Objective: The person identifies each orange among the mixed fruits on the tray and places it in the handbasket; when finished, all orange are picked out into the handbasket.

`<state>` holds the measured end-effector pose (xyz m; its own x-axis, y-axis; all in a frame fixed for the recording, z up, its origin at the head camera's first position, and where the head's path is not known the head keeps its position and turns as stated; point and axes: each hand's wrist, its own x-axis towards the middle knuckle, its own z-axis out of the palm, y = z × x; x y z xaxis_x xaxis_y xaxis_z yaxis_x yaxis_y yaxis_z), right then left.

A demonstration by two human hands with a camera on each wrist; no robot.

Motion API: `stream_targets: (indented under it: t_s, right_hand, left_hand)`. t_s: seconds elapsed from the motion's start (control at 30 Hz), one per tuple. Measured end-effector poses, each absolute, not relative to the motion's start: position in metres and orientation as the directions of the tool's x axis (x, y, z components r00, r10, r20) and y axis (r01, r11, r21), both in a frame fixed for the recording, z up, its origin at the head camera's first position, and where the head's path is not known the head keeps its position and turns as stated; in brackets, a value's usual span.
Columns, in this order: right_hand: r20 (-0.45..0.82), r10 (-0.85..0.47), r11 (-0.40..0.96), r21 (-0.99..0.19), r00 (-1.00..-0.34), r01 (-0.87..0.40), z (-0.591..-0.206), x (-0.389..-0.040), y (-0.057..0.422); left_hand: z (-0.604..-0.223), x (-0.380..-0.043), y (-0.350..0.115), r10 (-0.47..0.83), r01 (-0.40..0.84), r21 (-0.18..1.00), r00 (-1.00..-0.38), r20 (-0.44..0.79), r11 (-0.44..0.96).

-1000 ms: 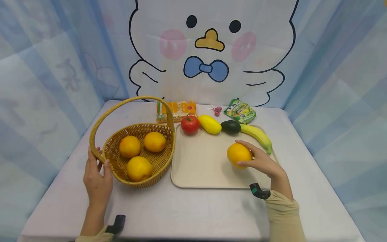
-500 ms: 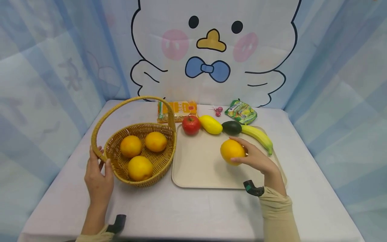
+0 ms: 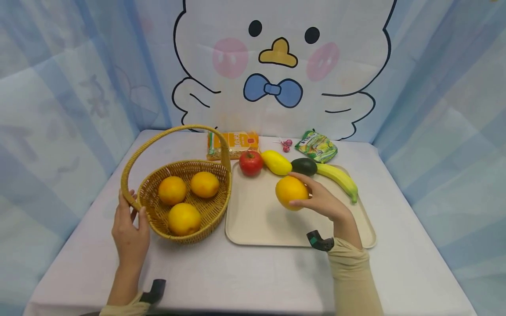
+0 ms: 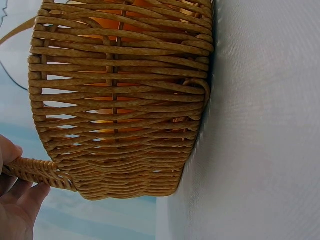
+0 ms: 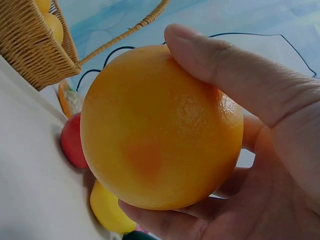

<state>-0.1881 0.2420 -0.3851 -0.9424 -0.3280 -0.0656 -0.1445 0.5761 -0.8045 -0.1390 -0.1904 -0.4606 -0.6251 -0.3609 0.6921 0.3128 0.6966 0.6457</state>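
My right hand (image 3: 326,202) holds an orange (image 3: 290,193) over the beige tray (image 3: 253,224), thumb on the near side and fingers round the far side. In the right wrist view the same orange (image 5: 160,130) fills the middle, with part of the palm hidden behind it. At the left stands a wicker basket (image 3: 189,239) with three orange-yellow fruits inside. My left hand (image 3: 130,237) pinches the lower left end of its tall handle (image 3: 136,153) between thumb and fingers. The left wrist view shows the basket's woven wall (image 4: 120,110) upright on the white tabletop.
Along the tray's back edge lie a red fruit (image 3: 251,163), a yellow mango (image 3: 276,163), a dark avocado (image 3: 304,167) and a banana (image 3: 339,180). Behind them are an orange food packet (image 3: 241,145), pink lollipops (image 3: 286,145) and a green packet (image 3: 317,147). A printed curtain encloses the table.
The right hand has carried the orange leftward over the tray, closer to the basket. The left hand keeps its hold on the handle, and the basket stays put.
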Motion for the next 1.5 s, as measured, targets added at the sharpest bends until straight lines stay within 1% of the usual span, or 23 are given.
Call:
stream_targets:
  t_s: [0.3, 0.67, 0.9, 1.17, 1.4, 1.5]
  right_hand:
    - [-0.063, -0.345, 0.559, -0.815, -0.937, -0.152, -0.38, -0.193, 0.227]
    - [-0.036, -0.391, 0.556, -0.805, -0.92, -0.205, -0.375, -0.2, 0.202]
    - [0.007, -0.459, 0.517, -0.812, -0.888, -0.273, -0.374, -0.205, 0.189]
    - [-0.019, -0.504, 0.471, -0.844, -0.864, -0.256, -0.37, -0.212, 0.161]
    - [0.021, -0.582, 0.459, -0.817, -0.813, -0.35, -0.37, -0.221, 0.131]
    - [0.019, -0.599, 0.453, -0.816, -0.801, -0.359, -0.371, -0.224, 0.12]
  left_hand:
    - [-0.461, -0.139, -0.191, -0.358, 0.309, 0.643, -0.628, 0.691, 0.7]
    - [-0.459, -0.139, -0.19, -0.357, 0.319, 0.644, -0.625, 0.694, 0.695]
    - [-0.458, -0.138, -0.19, -0.355, 0.31, 0.642, -0.63, 0.691, 0.701]
    - [-0.459, -0.139, -0.191, -0.354, 0.307, 0.638, -0.627, 0.693, 0.706]
    - [-0.46, -0.139, -0.191, -0.351, 0.313, 0.637, -0.627, 0.696, 0.704]
    - [-0.46, -0.139, -0.191, -0.347, 0.321, 0.636, -0.625, 0.699, 0.702]
